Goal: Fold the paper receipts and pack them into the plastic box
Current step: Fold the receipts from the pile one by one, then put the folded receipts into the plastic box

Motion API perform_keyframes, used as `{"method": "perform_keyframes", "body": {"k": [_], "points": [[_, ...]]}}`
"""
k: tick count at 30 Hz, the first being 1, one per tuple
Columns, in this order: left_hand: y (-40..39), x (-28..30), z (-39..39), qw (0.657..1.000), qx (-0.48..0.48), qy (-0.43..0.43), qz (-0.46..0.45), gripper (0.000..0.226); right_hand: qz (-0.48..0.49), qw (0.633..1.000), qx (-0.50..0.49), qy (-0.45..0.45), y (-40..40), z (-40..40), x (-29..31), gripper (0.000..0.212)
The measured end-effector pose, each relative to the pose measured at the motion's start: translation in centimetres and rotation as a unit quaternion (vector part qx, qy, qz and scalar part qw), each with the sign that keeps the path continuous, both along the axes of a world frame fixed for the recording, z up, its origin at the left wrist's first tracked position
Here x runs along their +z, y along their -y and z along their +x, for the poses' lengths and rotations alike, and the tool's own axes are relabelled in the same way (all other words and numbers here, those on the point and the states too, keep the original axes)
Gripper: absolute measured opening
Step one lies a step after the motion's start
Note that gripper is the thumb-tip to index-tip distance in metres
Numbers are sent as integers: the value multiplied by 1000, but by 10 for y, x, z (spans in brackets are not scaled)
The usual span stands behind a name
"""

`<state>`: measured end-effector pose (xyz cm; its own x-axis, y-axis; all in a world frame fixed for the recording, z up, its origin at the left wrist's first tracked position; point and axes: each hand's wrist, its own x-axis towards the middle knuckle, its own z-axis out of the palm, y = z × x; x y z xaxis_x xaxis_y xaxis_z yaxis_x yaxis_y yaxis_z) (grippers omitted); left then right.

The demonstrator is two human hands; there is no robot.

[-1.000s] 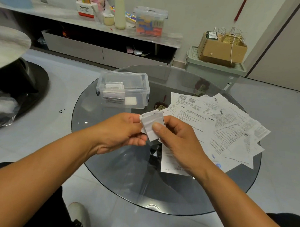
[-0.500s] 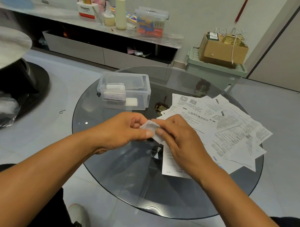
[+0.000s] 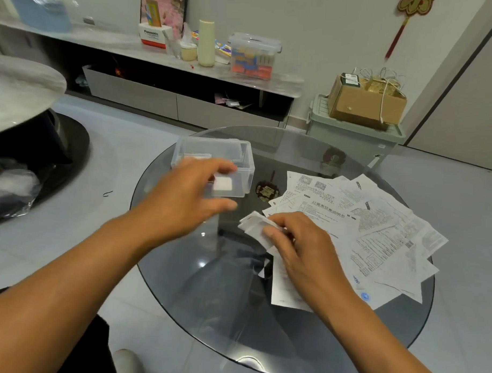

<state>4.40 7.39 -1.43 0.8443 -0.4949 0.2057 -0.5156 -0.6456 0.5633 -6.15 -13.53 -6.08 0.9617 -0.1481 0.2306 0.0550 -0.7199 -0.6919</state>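
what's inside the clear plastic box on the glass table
Inside the plastic box: a small white folded paper and more folded paper behind. The left hand covers the rest.

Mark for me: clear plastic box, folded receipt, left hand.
clear plastic box (image 3: 247, 169): head view, right wall.
folded receipt (image 3: 252, 225): head view, exposed left end.
left hand (image 3: 183, 201): head view, back of the hand.

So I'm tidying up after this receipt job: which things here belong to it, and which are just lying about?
Part of the job:
folded receipt held by the right hand
clear plastic box
loose receipts
left hand, reaching toward the box

Lying about:
dark ornament
cardboard box
green bin
shelf container
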Motion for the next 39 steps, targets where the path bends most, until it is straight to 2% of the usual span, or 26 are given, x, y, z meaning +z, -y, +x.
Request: {"method": "perform_keyframes", "body": {"k": [1,2,4,6,8,11,14,17,20,23,26,29,32,36,39], "points": [[-4,3,8,994,28,91,47,64,30,999,-19,5,3,-2,3,7],[-8,6,17,984,49,143,92,70,57,998,-34,12,5,-3,7,7],[-14,3,32,970,62,167,166,71,98,993,-59,18,9,-6,12,8],[-18,-5,40,966,55,159,198,56,113,991,-71,20,11,-6,19,8],[-20,-14,43,973,52,135,180,40,114,990,-80,25,14,-5,25,10],[-24,-15,43,992,43,72,94,26,113,989,-89,35,15,2,43,11],[-28,-13,39,993,-34,50,105,18,127,987,-90,28,11,12,65,11],[-25,-11,27,990,-90,28,109,14,201,977,-59,-48,-1,28,85,11],[-23,-14,20,988,-116,36,96,13,326,929,-25,-175,-18,50,98,14],[-24,-14,16,989,-123,24,81,20,303,910,-9,-284,-33,72,96,15],[-25,-15,21,989,-137,7,48,31,285,892,0,-350,-41,87,84,16],[-27,-17,26,989,-146,4,33,28,295,883,-9,-365,-42,97,78,23],[-26,-15,28,985,-157,31,59,24,297,886,-17,-355,-42,101,79,27],[-21,-16,25,968,-172,101,153,41,274,895,-15,-352,-43,105,78,30],[-11,-17,26,954,-158,145,209,40,242,906,-16,-348,-41,108,75,34]]}}
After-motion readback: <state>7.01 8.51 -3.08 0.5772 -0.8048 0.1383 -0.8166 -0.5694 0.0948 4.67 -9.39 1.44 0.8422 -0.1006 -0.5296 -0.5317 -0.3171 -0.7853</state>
